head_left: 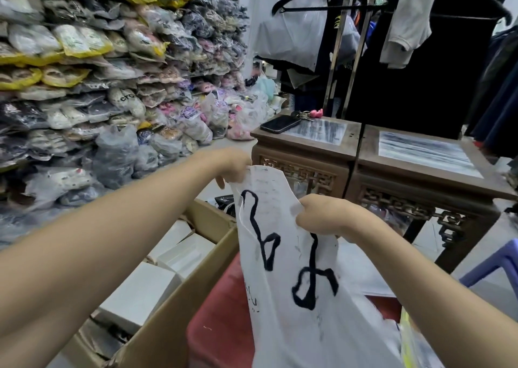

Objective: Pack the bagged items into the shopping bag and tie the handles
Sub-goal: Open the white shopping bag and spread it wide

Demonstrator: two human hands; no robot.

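A white plastic shopping bag [297, 289] with black marker writing on its side hangs upright in front of me, over a red stool [224, 320]. My left hand [232, 165] pinches the far handle at the bag's top. My right hand [322, 216] grips the near handle, fingers curled around the plastic. The two handles are held apart. What is inside the bag is hidden. A yellow-edged bagged item [414, 345] shows at the bottom right, beside the bag.
An open cardboard box [179, 311] with white boxes inside stands to the left. Two carved wooden tables [308, 154] stand ahead, one holding a phone [280, 123] and keys. Stacks of bagged footwear [112, 73] fill the left wall. A clothes rack [353, 45] and a purple stool [499, 258] are at right.
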